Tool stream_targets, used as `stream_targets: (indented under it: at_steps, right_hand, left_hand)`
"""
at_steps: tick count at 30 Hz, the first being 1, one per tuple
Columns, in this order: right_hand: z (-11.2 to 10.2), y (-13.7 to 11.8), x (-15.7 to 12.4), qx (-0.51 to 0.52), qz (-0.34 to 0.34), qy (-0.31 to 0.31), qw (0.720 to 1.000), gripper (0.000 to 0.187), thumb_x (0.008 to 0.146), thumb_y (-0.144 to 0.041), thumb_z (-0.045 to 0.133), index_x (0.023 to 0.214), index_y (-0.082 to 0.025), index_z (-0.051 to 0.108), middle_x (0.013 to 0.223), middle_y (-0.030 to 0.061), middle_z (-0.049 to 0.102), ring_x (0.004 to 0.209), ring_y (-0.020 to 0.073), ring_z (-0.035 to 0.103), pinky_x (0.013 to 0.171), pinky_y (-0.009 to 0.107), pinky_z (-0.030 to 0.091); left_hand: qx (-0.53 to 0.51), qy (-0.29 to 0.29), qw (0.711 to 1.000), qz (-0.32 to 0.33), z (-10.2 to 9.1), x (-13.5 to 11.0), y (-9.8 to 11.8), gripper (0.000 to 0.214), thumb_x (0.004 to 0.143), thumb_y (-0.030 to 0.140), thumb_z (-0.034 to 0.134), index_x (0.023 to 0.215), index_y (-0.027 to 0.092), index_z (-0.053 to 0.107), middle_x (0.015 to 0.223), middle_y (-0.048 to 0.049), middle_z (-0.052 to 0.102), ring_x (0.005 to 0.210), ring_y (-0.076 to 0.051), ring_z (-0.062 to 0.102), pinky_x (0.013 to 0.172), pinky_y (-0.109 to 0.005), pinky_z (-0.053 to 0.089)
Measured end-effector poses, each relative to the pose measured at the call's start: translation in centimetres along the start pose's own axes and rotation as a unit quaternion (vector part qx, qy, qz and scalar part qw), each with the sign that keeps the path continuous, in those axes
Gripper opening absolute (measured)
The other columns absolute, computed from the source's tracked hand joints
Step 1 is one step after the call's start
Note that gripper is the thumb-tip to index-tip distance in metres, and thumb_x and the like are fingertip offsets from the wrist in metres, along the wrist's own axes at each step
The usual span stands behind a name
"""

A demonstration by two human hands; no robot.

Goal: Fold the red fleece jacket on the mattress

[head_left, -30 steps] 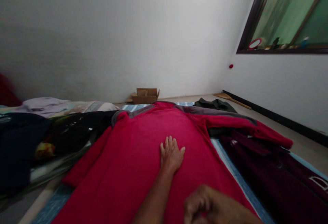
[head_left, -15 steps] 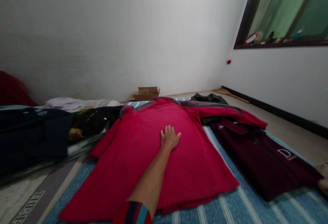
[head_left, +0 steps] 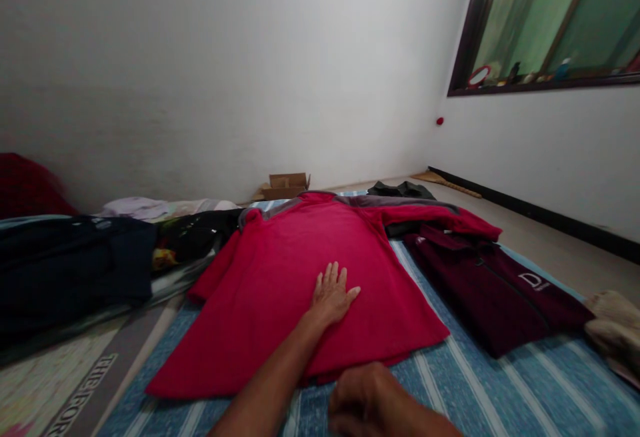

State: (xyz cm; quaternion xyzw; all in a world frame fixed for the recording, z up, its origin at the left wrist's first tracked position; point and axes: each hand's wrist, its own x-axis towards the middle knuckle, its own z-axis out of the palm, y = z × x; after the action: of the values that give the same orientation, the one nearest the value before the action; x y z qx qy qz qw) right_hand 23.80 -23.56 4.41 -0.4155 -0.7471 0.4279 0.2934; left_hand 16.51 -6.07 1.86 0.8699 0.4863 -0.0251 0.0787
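A red long-sleeved top (head_left: 280, 270) with grey shoulder panels lies spread face up, its collar at the far end. My left hand (head_left: 334, 294) rests palm down on its lower front, open with fingers spread. Just below the hem is my right hand (head_left: 373, 397), blurred, its fingers curled in. Whatever those fingers may hold is hidden. The top's right-hand sleeve reaches over the upper end of a folded maroon jacket (head_left: 500, 297) with a white letter on it.
Blue striped bedding (head_left: 450, 384) lies beneath the top. Dark clothes (head_left: 75, 270) are piled on the left. A cardboard box (head_left: 287, 186) sits by the wall, a dark green garment (head_left: 400, 190) behind the sleeve, and a beige cloth (head_left: 617, 330) at the right edge.
My left hand has slid toward me on the top, staying flat. My right hand has come into view at the bottom. The view has shifted slightly.
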Motion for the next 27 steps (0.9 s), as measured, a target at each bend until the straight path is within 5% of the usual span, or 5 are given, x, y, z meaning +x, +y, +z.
stream_targets:
  at_steps: [3, 7, 10, 14, 27]
  right_hand:
    - [-2.7, 1.9, 1.9, -0.063, 0.030, 0.210, 0.975, 0.030, 0.086, -0.028, 0.049, 0.059, -0.016, 0.053, 0.057, -0.0033, 0.048, 0.053, 0.0083, 0.042, 0.050, 0.021, 0.029]
    - [-6.2, 5.2, 3.3, -0.162, 0.083, 0.326, 0.928, 0.029, 0.086, -0.034, 0.047, 0.067, -0.017, 0.060, 0.066, 0.0017, 0.059, 0.061, 0.0137, 0.053, 0.059, 0.023, 0.038]
    - [-7.7, 7.9, 3.6, -0.236, 0.121, 0.329, 0.906, 0.029, 0.086, -0.033, 0.046, 0.101, -0.016, 0.063, 0.102, 0.0099, 0.064, 0.094, 0.0206, 0.059, 0.082, 0.028, 0.042]
    - [-7.9, 10.6, 3.6, -0.360, 0.195, 0.290, 0.865, 0.051, 0.088, -0.039, 0.041, 0.128, -0.009, 0.049, 0.135, 0.0162, 0.045, 0.126, 0.0265, 0.039, 0.103, 0.036, 0.030]
    - [-7.5, 12.9, 2.9, -0.420, 0.274, 0.223, 0.836, 0.066, 0.091, -0.050, 0.025, 0.140, -0.005, 0.033, 0.144, 0.0153, 0.032, 0.134, 0.0267, 0.026, 0.106, 0.040, 0.023]
  left_hand:
    - [0.005, 0.015, 1.000, 0.007, 0.8, -1.2, 0.1, 0.069, 0.089, 0.056, 0.023, 0.142, 0.011, 0.027, 0.151, -0.0143, 0.015, 0.139, -0.026, 0.008, 0.111, -0.045, 0.013]
    - [0.011, 0.046, 0.998, 0.032, 2.0, -2.7, 0.0, 0.069, 0.089, 0.058, 0.018, 0.143, 0.015, 0.027, 0.151, -0.0118, 0.017, 0.140, -0.024, 0.007, 0.111, -0.046, 0.013]
    - [0.007, 0.051, 0.998, 0.040, 2.4, -3.8, 0.1, 0.071, 0.089, 0.060, 0.017, 0.143, 0.015, 0.027, 0.151, -0.0113, 0.018, 0.140, -0.023, 0.008, 0.111, -0.047, 0.013]
    - [0.010, 0.045, 0.998, 0.038, 2.5, -4.6, 0.4, 0.070, 0.088, 0.060, 0.018, 0.143, 0.016, 0.026, 0.151, -0.0102, 0.018, 0.140, -0.024, 0.009, 0.111, -0.049, 0.014]
    - [-0.018, 0.050, 0.998, 0.041, 2.7, -5.1, 0.3, 0.073, 0.087, 0.063, 0.016, 0.143, 0.017, 0.026, 0.151, -0.0093, 0.017, 0.140, -0.023, 0.006, 0.111, -0.049, 0.013]
